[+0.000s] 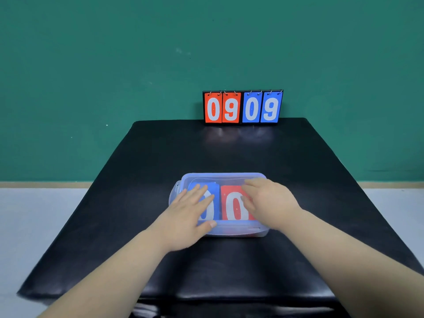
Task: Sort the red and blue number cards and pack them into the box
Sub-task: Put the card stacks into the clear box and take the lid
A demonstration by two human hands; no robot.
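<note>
Left hand (pixel 192 212): fingers straight and spread, palm flat over the left half of the box, thumb at its near rim; it grips nothing.
Blue number cards (pixel 213 188): a stack lying flat in the left half of the box, a white digit partly hidden under the left hand.
Clear plastic box (pixel 229 176): sits mid-counter; a see-through lid appears to be on it, though this is hard to confirm.
Red number cards (pixel 226 191): a stack flat in the right half, just beside the blue stack, with a white 0 on top.
Right hand (pixel 268 200): fingers loosely extended and apart, resting over the red side, holding nothing.
Flip scoreboard (pixel 243 107): upright at the counter's far edge, reading 09 in red and 09 in blue.
Counter (pixel 229 152): black and glossy.
Handling: the cards look thin, stiff, light and likely slick, so they would probably slide easily. The box looks light and slightly flexible.
Where to hold: probably the box's two short ends, or press at the lid's edges.
</note>
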